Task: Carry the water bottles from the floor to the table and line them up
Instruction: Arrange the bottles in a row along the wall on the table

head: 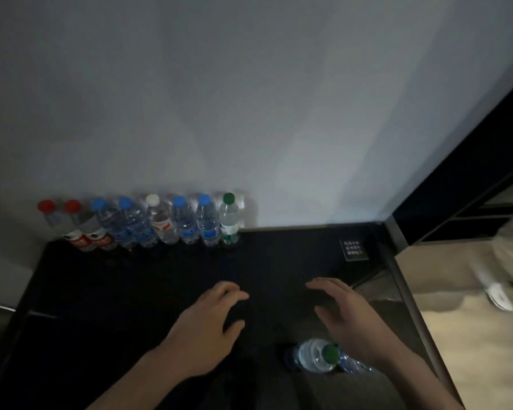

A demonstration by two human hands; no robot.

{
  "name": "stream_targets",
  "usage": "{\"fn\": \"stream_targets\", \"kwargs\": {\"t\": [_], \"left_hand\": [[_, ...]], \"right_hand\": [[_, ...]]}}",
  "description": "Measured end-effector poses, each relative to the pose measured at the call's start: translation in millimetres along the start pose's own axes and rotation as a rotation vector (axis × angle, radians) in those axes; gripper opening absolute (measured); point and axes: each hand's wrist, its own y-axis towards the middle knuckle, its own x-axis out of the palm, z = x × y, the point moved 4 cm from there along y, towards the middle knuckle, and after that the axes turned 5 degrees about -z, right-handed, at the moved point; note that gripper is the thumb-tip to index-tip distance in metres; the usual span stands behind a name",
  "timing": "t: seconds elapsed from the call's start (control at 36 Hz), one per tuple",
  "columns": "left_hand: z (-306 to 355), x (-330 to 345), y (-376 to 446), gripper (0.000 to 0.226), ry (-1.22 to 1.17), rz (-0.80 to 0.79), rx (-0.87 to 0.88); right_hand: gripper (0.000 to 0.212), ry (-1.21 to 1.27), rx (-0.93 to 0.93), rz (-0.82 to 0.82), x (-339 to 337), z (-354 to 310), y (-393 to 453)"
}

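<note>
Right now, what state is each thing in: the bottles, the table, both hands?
Row of eight bottles: upright, capped, against the wall.
Green-capped bottle: capped, below the table's near edge, apparently on the floor.
Left hand: empty, fingers spread.
Right hand: empty, open.
Table: dark.

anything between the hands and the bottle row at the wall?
No. In the head view, only bare dark tabletop lies between the left hand, right hand and the bottle row.

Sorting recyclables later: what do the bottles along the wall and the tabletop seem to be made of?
Bottles along the wall: likely thin clear plastic, see-through with ribbed sides, coloured screw caps and printed labels. Tabletop: dark and matte; the dim light leaves the material open, perhaps laminate or stone.
</note>
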Motion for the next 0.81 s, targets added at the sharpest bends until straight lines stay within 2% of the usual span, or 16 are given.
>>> {"fn": "stream_targets", "kwargs": {"t": [0.19,0.36,0.5,0.61,0.72,0.81], "left_hand": [[10,57,-7,0.048,-0.127,-0.143,0.035],[32,87,9,0.051,-0.153,-0.247,0.111],[70,94,33,0.048,-0.124,-0.225,0.173],[98,108,44,0.043,-0.054,-0.187,0.169],[115,132,48,0.040,-0.001,-0.161,0.108],[122,145,46,0.033,0.040,-0.062,0.012]], "right_hand": [[0.048,-0.031,0.202,0.051,0,33,-47],[0.040,-0.080,0.339,0.068,-7,61,-88],[0.044,-0.094,0.395,0.013,-1,87,-93],[0.039,-0.102,0.395,-0.034,9,107,-84],[0.027,-0.111,0.330,-0.059,17,130,-72],[0.018,-0.116,0.267,-0.080,19,144,-66]]}}
